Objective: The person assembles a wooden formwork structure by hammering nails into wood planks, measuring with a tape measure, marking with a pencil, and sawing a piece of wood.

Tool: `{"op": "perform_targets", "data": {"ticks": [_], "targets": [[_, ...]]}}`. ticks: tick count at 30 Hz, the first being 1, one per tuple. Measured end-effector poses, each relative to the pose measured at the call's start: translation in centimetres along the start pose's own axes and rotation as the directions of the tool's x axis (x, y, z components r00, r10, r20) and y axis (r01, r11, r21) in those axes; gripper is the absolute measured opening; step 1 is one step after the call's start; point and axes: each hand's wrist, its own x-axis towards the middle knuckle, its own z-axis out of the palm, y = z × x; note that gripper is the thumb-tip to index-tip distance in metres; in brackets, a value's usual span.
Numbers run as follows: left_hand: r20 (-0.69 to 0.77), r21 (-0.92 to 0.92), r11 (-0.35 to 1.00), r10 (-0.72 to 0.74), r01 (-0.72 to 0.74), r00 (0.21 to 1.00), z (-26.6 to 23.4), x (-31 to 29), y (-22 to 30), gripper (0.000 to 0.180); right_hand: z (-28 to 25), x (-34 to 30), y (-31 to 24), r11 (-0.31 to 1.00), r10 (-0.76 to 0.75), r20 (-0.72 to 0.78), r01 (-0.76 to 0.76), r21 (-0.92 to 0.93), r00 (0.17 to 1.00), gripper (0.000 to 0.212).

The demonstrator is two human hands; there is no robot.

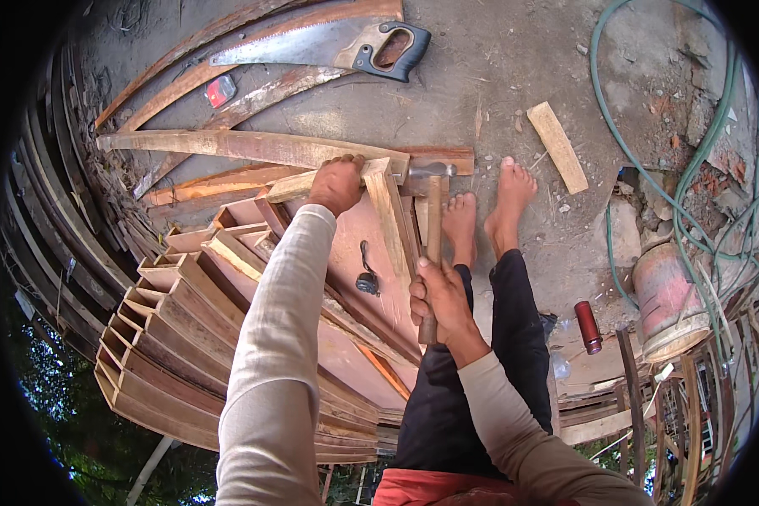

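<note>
Two hands worked at a corner of a wooden frame point(385, 198), which lay near mid-view, toward 12 o'clock. The right hand point(445, 304) was wrapped around the lower handle of a wooden-handled hammer point(434, 232), its metal head up by the frame corner; couldn't tell if head and wood touched. The left hand point(339, 184) was curled over the frame's short bar, the hammer head at its 3 o'clock. A tape measure point(368, 282) lay on the pinkish panel point(354, 244) at the left hand's 5 to 6 o'clock. A handsaw point(329, 42) lay at 11 to 12 o'clock, on curved planks.

Risks: a stray blow toward 9 o'clock could catch the left fingers, since they sat close to the joint. Bare left foot point(460, 221) was at the hammer head's 5 o'clock, right foot point(511, 202) at its 4; a slipped grip or glancing hit could drop metal on toes. Loose hold on the bar could let the corner skew or the wood split.
</note>
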Motion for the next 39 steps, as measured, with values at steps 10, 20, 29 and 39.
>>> {"op": "perform_targets", "data": {"ticks": [10,20,29,39], "targets": [[0.020,-0.009,1.000,-0.010,0.010,1.000,-0.4,0.1,-0.2,0.041,-0.6,0.7,1.3,0.998,-0.021,-0.033,0.020,-0.055,0.999,0.020],[0.041,-0.023,1.000,0.004,-0.003,0.999,-0.6,0.3,0.3,0.049,-0.3,0.7,1.6,0.995,0.026,-0.047,-0.030,-0.092,0.999,0.025],[0.032,-0.023,1.000,-0.007,0.008,0.999,-0.2,0.4,0.2,0.046,-0.1,2.3,1.9,0.991,0.104,0.022,-0.102,-0.083,0.994,0.027],[0.071,-0.015,1.000,-0.010,0.011,0.997,-0.5,0.3,0.5,0.040,-0.2,2.4,1.8,0.988,0.129,-0.060,-0.133,-0.072,0.990,0.025]]}}
